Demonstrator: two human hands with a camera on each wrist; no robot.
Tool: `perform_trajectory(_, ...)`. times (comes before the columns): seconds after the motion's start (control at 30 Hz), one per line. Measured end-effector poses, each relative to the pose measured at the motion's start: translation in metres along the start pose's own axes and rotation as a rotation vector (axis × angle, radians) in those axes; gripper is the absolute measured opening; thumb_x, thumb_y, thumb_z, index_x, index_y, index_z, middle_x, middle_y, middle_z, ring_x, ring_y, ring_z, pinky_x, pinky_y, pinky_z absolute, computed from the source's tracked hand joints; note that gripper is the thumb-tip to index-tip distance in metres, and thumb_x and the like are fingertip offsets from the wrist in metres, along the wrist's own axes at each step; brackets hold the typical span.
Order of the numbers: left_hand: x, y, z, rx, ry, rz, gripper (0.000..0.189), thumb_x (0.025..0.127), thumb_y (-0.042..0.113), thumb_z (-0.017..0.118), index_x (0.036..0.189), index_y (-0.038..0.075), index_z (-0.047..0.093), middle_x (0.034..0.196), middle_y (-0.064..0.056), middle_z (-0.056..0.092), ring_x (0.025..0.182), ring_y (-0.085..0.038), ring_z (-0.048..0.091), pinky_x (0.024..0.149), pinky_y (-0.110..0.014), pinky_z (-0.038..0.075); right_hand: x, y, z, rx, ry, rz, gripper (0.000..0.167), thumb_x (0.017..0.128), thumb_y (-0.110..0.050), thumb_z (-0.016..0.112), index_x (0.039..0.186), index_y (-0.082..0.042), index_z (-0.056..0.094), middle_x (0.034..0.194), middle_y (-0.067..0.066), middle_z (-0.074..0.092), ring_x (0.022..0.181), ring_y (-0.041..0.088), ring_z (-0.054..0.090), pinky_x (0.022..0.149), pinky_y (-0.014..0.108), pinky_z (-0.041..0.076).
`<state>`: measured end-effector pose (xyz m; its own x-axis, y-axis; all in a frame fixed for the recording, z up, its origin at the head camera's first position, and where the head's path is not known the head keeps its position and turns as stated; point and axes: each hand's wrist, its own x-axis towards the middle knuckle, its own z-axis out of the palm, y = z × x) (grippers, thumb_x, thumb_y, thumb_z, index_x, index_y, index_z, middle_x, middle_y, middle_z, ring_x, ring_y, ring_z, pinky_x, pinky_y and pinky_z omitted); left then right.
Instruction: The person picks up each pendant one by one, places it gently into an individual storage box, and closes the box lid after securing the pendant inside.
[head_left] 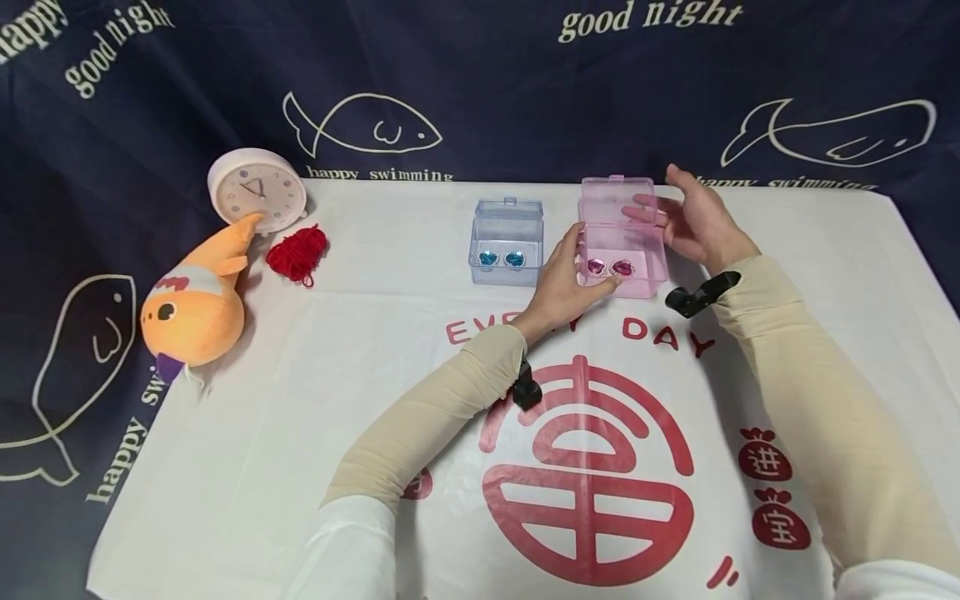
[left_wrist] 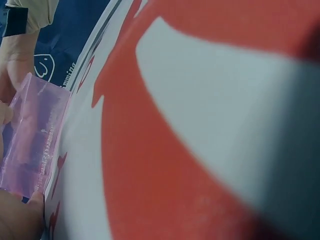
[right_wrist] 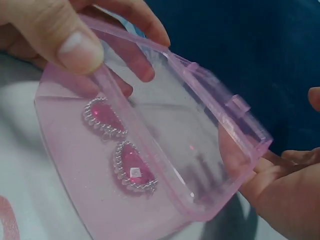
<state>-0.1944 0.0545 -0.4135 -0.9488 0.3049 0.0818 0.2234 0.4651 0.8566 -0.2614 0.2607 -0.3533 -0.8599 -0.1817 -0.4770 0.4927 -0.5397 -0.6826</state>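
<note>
A pink see-through plastic box (head_left: 649,287) stands on the table with its hinged lid (head_left: 617,200) raised. Two pink heart-shaped gems with beaded silver edges lie inside; the nearer gem (right_wrist: 134,170) shows in the right wrist view. My left hand (head_left: 564,285) grips the box at its left side, thumb over the front rim. Behind and to the right of the lid is my right hand (head_left: 703,221), fingers extended; whether they touch it is unclear. Left of these stands an open blue see-through box (head_left: 506,276) holding two blue gems (head_left: 514,259).
At the left of the table lie an orange plush toy (head_left: 198,321) and a bundle of red yarn (head_left: 297,253), with a round pink clock (head_left: 257,190) behind them. A dark blue printed cloth (head_left: 510,92) hangs along the table's back edge. Red patterns mark the white tablecloth (head_left: 360,375).
</note>
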Motion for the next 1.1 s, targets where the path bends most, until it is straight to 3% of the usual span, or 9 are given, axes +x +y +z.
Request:
perform_trajectory(0.13,0.0,-0.001,0.001,0.019,0.009,0.01,0.089,0.081,0.037,0.076,0.149,0.01,0.024,0.14,-0.01,0.047,0.125,-0.017,0.049,0.103,-0.024,0.044,-0.006,-0.001,0.007,-0.133,0.007,-0.075,0.063,0.095,-0.041,0.056,0.149,-0.03,0.025,0.117,0.007,0.06,0.086,0.024,0.073,0.073,0.038,0.06)
perform_trajectory(0.27,0.0,-0.001,-0.001,0.04,0.012,0.002,0.087,0.081,0.039,0.075,0.148,0.01,0.028,0.139,-0.009,0.047,0.123,-0.017,0.05,0.102,-0.025,0.044,-0.011,0.001,0.014,-0.238,-0.018,-0.114,0.046,0.094,-0.048,0.052,0.125,-0.014,0.052,0.102,0.004,0.068,0.085,0.02,0.072,0.072,0.034,0.059)
perform_trajectory(0.43,-0.002,0.0,-0.001,0.052,-0.006,-0.03,0.087,0.082,0.04,0.074,0.15,0.012,0.026,0.146,-0.008,0.042,0.127,-0.018,0.049,0.107,-0.028,0.041,-0.02,0.007,0.013,-0.346,-0.029,-0.152,0.051,0.094,-0.056,0.043,0.103,-0.01,0.063,0.093,0.002,0.073,0.087,0.015,0.072,0.079,0.03,0.054)
perform_trajectory(0.53,-0.001,0.0,-0.001,0.055,-0.014,-0.033,0.088,0.083,0.041,0.073,0.15,0.012,0.025,0.148,-0.008,0.04,0.129,-0.019,0.048,0.109,-0.029,0.04,-0.026,0.009,0.009,-0.417,-0.04,-0.189,0.049,0.095,-0.054,0.047,0.105,-0.01,0.065,0.096,-0.001,0.072,0.092,0.013,0.07,0.099,0.036,0.043)
perform_trajectory(0.63,-0.001,0.001,0.0,0.069,-0.007,-0.03,0.088,0.082,0.041,0.073,0.151,0.013,0.025,0.149,-0.008,0.04,0.131,-0.019,0.046,0.11,-0.029,0.039,-0.032,0.012,0.002,-0.428,-0.102,-0.235,0.041,0.096,-0.046,0.054,0.106,-0.008,0.067,0.1,0.0,0.073,0.098,0.013,0.069,0.103,0.035,0.04)
perform_trajectory(0.77,-0.001,0.001,0.002,0.084,0.014,-0.036,0.088,0.081,0.039,0.074,0.151,0.013,0.026,0.149,-0.008,0.04,0.133,-0.019,0.046,0.111,-0.029,0.039,-0.036,0.018,-0.009,-0.316,-0.263,-0.253,0.031,0.098,-0.028,0.055,0.104,-0.002,0.07,0.103,0.007,0.074,0.101,0.017,0.068,0.09,0.026,0.048)
perform_trajectory(0.87,-0.001,0.001,0.003,0.076,0.021,-0.05,0.09,0.08,0.043,0.075,0.15,0.015,0.027,0.148,-0.007,0.041,0.131,-0.018,0.047,0.109,-0.03,0.041,-0.039,0.021,-0.018,-0.277,-0.381,-0.237,0.027,0.101,-0.016,0.048,0.11,0.0,0.068,0.11,0.008,0.072,0.105,0.016,0.067,0.09,0.023,0.049)
perform_trajectory(1.0,-0.001,0.003,0.004,0.056,0.021,-0.074,0.094,0.077,0.05,0.076,0.15,0.017,0.028,0.145,-0.004,0.043,0.129,-0.018,0.048,0.107,-0.032,0.043,-0.041,0.027,-0.033,-0.376,-0.433,-0.258,0.029,0.097,0.004,0.047,0.121,0.002,0.063,0.132,0.003,0.06,0.117,0.01,0.058,0.094,0.017,0.049)
perform_trajectory(1.1,-0.001,0.004,0.004,0.041,0.018,-0.088,0.094,0.077,0.055,0.074,0.151,0.019,0.028,0.146,-0.003,0.043,0.129,-0.018,0.048,0.107,-0.034,0.043,-0.043,0.031,-0.041,-0.543,-0.382,-0.302,0.038,0.089,0.015,0.055,0.125,0.005,0.059,0.149,0.004,0.044,0.128,0.006,0.049,0.101,0.013,0.043)
